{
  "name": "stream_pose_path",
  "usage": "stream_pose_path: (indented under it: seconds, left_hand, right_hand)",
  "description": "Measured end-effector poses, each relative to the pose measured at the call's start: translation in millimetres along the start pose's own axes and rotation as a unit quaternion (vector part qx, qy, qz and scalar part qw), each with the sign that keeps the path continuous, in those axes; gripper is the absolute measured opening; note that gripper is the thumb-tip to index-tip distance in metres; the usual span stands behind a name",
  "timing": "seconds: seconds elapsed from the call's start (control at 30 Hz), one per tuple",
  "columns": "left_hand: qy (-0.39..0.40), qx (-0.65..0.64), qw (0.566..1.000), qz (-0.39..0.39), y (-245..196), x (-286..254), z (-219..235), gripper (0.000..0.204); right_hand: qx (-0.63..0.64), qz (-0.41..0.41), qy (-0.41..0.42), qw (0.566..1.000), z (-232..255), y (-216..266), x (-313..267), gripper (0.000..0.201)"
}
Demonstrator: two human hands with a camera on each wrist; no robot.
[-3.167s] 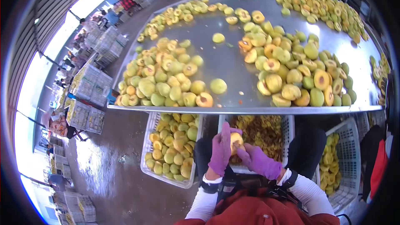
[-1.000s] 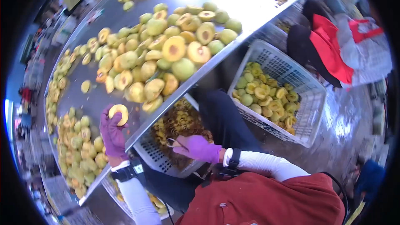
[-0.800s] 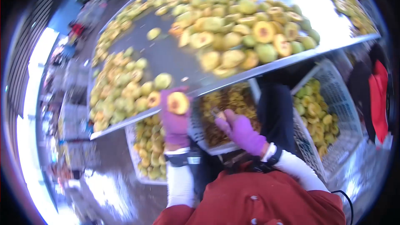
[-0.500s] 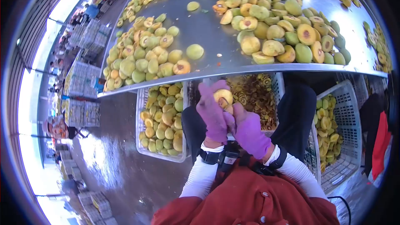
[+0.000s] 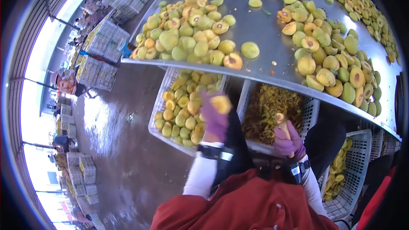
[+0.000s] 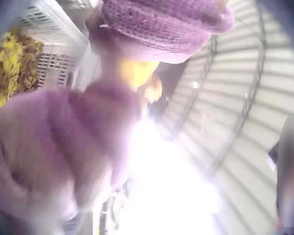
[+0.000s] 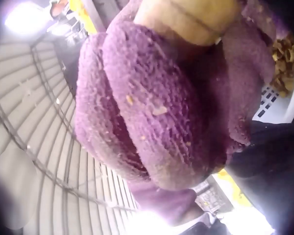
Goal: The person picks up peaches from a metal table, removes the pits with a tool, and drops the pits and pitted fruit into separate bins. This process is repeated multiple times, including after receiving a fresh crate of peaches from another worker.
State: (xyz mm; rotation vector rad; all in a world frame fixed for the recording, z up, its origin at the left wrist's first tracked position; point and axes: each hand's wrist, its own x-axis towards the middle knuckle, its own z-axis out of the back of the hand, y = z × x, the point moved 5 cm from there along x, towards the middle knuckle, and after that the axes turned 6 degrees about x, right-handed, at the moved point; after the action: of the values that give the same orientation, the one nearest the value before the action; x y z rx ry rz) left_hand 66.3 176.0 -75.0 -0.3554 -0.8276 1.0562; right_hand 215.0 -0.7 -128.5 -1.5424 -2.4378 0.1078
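Observation:
My gloved left hand [image 5: 214, 121] holds a yellow peach half [image 5: 221, 104] over the crate of peach halves [image 5: 154, 123] at the table's left front; both are blurred by motion. A strip of its yellow flesh [image 6: 136, 73] shows between the gloved fingers in the left wrist view. To the right, my gloved right hand [image 5: 289, 141] grips a short, tan wooden-handled tool [image 5: 284, 128], upright in front of the scrap crate. The right wrist view shows the curled fingers [image 7: 157, 103] round the tan handle [image 7: 191, 22]; its metal end is hidden.
Peach heaps [image 5: 187, 38] lie left and right on the metal table [image 5: 264, 30], its edge just beyond my hands. A scrap crate [image 5: 313, 110] stands between my knees, another peach crate [image 5: 360, 162] at right. Wet floor [image 5: 123, 145] and stacked crates [image 5: 91, 81] extend left.
Half a second ago both hands were together at the peach half. Now they are apart: the left has carried the half leftward over the crate, the right has moved right with the tool.

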Motion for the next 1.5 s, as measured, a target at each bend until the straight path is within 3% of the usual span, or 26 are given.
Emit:
stream_pose_path:
  seconds: [0.03, 0.07, 0.1, 0.13, 0.17, 0.27, 0.33, 0.4, 0.47, 0.57, 0.6, 0.67, 0.7, 0.73, 0.8, 0.83, 0.87, 0.93, 1.0, 1.07, 1.1, 1.13, 1.17, 1.33, 1.43, 1.5]
  left_hand:
    - [-0.024, 0.013, 0.999, 0.038, 35.5, 15.7, 8.0, 0.030]
    - [-0.041, -0.007, 0.995, 0.085, 75.6, 24.9, 8.0, 0.031]
    - [-0.056, -0.134, 0.975, 0.166, 131.4, 35.5, -3.5, 0.034]
    - [-0.076, -0.288, 0.929, 0.220, 197.5, 52.2, -25.5, 0.037]
    - [-0.135, -0.208, 0.949, 0.193, 150.8, 67.3, -9.6, 0.036]
    - [-0.055, 0.017, 0.995, -0.084, -34.1, 100.8, -16.8, 0.031]
    - [0.202, -0.047, 0.977, -0.052, -96.1, 110.9, -77.9, 0.034]
    - [0.343, 0.086, 0.919, -0.174, -184.2, 95.7, -110.0, 0.040]
    - [0.269, 0.040, 0.862, -0.428, -201.7, 71.2, -159.2, 0.050]
    - [0.321, 0.091, 0.787, -0.519, -204.1, 56.9, -213.7, 0.057]
    - [0.325, 0.090, 0.783, -0.523, -206.9, 55.0, -207.4, 0.057]
    - [0.390, -0.027, 0.836, -0.386, -207.8, 72.5, -177.3, 0.054]
    - [0.445, -0.115, 0.856, -0.234, -196.8, 75.9, -165.3, 0.051]
    - [0.446, -0.104, 0.857, -0.236, -187.4, 73.7, -151.2, 0.051]
    - [0.434, -0.481, 0.758, 0.078, -155.0, 76.6, -119.1, 0.051]
    - [0.373, -0.569, 0.725, 0.105, -144.5, 71.9, -109.3, 0.056]
    - [0.365, -0.562, 0.734, 0.107, -138.0, 63.8, -99.9, 0.056]
    - [0.287, -0.642, 0.700, 0.127, -121.7, 51.1, -78.8, 0.057]
    - [0.291, -0.653, 0.684, 0.146, -101.4, 36.7, -70.0, 0.055]
    - [0.311, -0.670, 0.651, 0.177, -85.9, 20.6, -64.2, 0.050]
    - [0.310, -0.665, 0.653, 0.187, -83.6, 9.3, -63.2, 0.050]
    - [0.254, -0.570, 0.771, 0.128, -83.6, 1.9, -58.0, 0.048]
    - [0.193, -0.459, 0.865, 0.064, -85.8, -4.0, -50.7, 0.045]
    - [0.186, -0.474, 0.858, -0.074, -100.1, -26.9, -38.7, 0.043]
    - [0.088, -0.488, 0.863, -0.091, -95.9, -29.3, -28.4, 0.039]
    - [0.259, -0.381, 0.886, -0.042, -92.3, -21.9, -34.0, 0.042]
  right_hand:
    - [-0.182, 0.024, -0.192, 0.964, 9.8, 9.1, 2.4, 0.045]
    - [-0.345, 0.057, -0.380, 0.856, 14.3, 25.2, -7.2, 0.041]
    - [-0.520, 0.101, -0.463, 0.711, 48.9, 44.8, -16.6, 0.040]
    - [-0.700, 0.191, -0.489, 0.485, 60.8, 64.6, -24.5, 0.036]
    - [-0.813, 0.249, -0.482, 0.214, 53.8, 72.5, -25.0, 0.033]
    - [-0.808, 0.169, -0.501, 0.259, 52.1, 73.1, -17.3, 0.028]
    - [-0.815, 0.256, -0.435, 0.283, 50.5, 73.8, -11.2, 0.028]
    - [-0.810, 0.236, -0.468, 0.264, 48.6, 76.1, -14.4, 0.030]
    - [-0.798, 0.217, -0.503, 0.252, 49.5, 71.9, -22.3, 0.033]
    - [-0.806, 0.200, -0.519, 0.203, 42.9, 59.1, -40.4, 0.031]
    - [-0.806, 0.194, -0.515, 0.218, 32.9, 52.1, -43.0, 0.031]
    - [-0.807, 0.191, -0.506, 0.238, 8.3, 39.1, -46.8, 0.030]
    - [-0.809, 0.207, -0.495, 0.238, -7.6, 34.0, -49.6, 0.031]
    - [-0.811, 0.224, -0.484, 0.241, -18.8, 27.4, -51.0, 0.031]
    - [-0.841, 0.200, -0.435, 0.250, -13.1, 16.8, -57.8, 0.024]
    - [-0.863, 0.172, -0.390, 0.271, 1.1, 12.7, -62.9, 0.021]
    - [-0.865, 0.171, -0.379, 0.280, 16.3, 12.3, -73.0, 0.021]
    - [-0.927, -0.201, -0.275, 0.158, 57.7, -4.6, -73.0, 0.016]
    - [-0.919, 0.053, -0.339, 0.192, 4.7, 0.9, -52.0, 0.017]
    - [-0.862, 0.164, -0.432, 0.208, -35.5, 2.6, -24.7, 0.020]
    - [-0.866, 0.261, -0.372, 0.208, -65.0, -3.5, -9.5, 0.021]
    - [-0.858, 0.356, -0.310, 0.201, -90.0, -9.4, -0.3, 0.023]
    - [-0.858, 0.351, -0.315, 0.204, -97.2, -10.8, 7.5, 0.023]
    - [-0.875, 0.262, -0.347, 0.215, -96.1, -13.4, 30.5, 0.025]
    - [-0.885, 0.267, -0.318, 0.211, -89.6, -15.0, 28.5, 0.025]
    - [-0.891, 0.242, -0.321, 0.208, -84.7, -13.6, 25.7, 0.024]
